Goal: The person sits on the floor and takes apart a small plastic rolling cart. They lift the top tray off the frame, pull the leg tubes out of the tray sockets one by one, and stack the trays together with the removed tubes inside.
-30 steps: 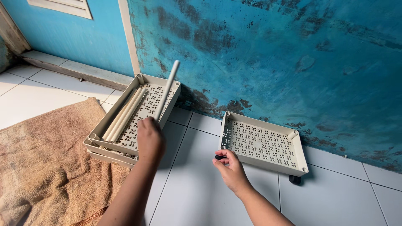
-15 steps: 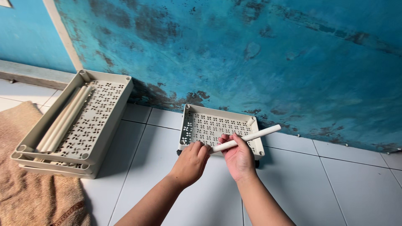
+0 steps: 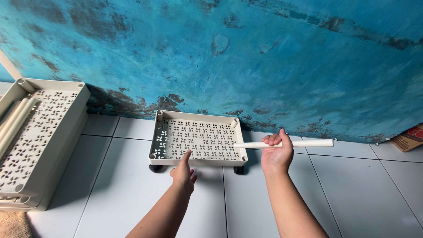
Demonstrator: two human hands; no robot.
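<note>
Head view: right hand clenched around a cream tube, held level, one end jutting past the fingers toward the wall side, the other reaching over the near right corner of a perforated cream tray. Tray sits on dark casters on white floor tiles, against a blue wall. Left hand released, empty, fingertips at the tray's front rim. Stacked trays with more tubes lie well left of those fingers.

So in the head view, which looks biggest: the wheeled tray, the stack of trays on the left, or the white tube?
1. Stack of trays, though cropped and nearer the camera.
2. Wheeled tray.
3. White tube, held in the right hand.
</note>
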